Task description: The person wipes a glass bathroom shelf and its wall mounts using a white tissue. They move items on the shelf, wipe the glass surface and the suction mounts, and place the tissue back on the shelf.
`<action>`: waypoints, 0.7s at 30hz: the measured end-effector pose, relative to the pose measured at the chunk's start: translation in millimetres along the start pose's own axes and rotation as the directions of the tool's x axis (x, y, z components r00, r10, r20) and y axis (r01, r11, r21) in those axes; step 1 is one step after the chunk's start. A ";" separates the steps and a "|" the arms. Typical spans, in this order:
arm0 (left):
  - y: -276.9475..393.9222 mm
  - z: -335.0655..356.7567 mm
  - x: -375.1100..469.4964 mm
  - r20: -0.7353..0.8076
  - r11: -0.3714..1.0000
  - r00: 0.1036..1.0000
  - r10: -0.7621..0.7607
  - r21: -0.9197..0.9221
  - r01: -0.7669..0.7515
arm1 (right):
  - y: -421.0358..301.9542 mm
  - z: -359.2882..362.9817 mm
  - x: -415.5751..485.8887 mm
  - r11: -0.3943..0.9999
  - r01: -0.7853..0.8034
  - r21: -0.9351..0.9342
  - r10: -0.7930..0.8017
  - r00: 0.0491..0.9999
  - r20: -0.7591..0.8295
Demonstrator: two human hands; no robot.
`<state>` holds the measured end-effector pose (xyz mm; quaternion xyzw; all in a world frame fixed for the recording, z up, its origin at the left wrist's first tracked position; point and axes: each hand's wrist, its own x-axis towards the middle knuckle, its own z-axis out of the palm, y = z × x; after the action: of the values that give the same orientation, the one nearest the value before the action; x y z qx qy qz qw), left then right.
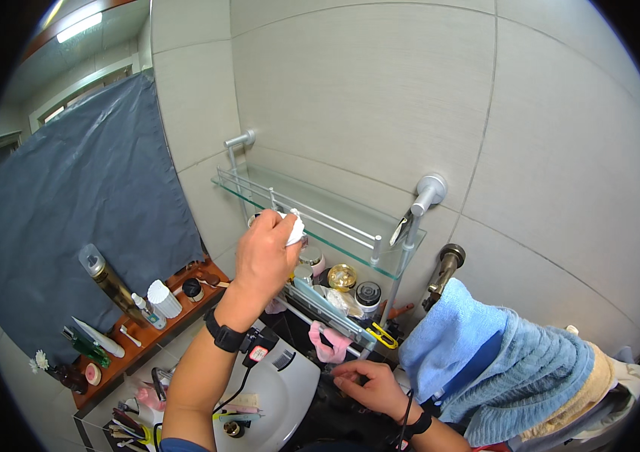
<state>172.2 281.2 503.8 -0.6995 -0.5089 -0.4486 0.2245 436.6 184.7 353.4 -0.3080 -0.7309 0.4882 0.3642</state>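
My left hand [267,253] is raised at the front edge of the upper glass shelf [342,219], its fingers closed on a crumpled white tissue or cloth [296,228]. Along that shelf runs a metal rail. Below it, the lower shelf holds jars, among them a gold-coloured jar [342,277] and a dark-lidded jar [368,294]. A pink fabric band [328,343] and a yellow tool [382,335] hang at its front. Lower down, my right hand [370,386] is beside the washbasin with curled fingers; whether something is between them is not clear.
Towels [518,361] hang from a wall bar at the right. A wooden ledge [145,333] with bottles and tubes runs along the left, by a grey sheet [88,209]. The white washbasin [297,390] below holds a comb [283,360] and small items.
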 end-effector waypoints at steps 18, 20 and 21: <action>44.9 -16.8 149.9 0.678 0.889 0.729 0.094 -0.387 0.245 | 33.2 -5.5 -20.4 0.998 -0.049 0.048 0.048 0.999 0.021; 47.8 -5.5 155.4 0.802 0.884 0.560 0.209 -0.400 0.241 | 34.2 -10.2 -25.7 0.995 -0.081 0.064 0.081 0.997 0.015; 50.4 -0.4 156.8 0.864 0.901 0.454 0.219 -0.358 0.245 | 35.0 -12.5 -27.3 0.993 -0.106 0.046 0.106 0.994 0.001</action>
<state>230.5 341.8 645.5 -0.8562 -0.4419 -0.1186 -0.2400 465.2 180.5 317.5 -0.3383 -0.7017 0.5235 0.3453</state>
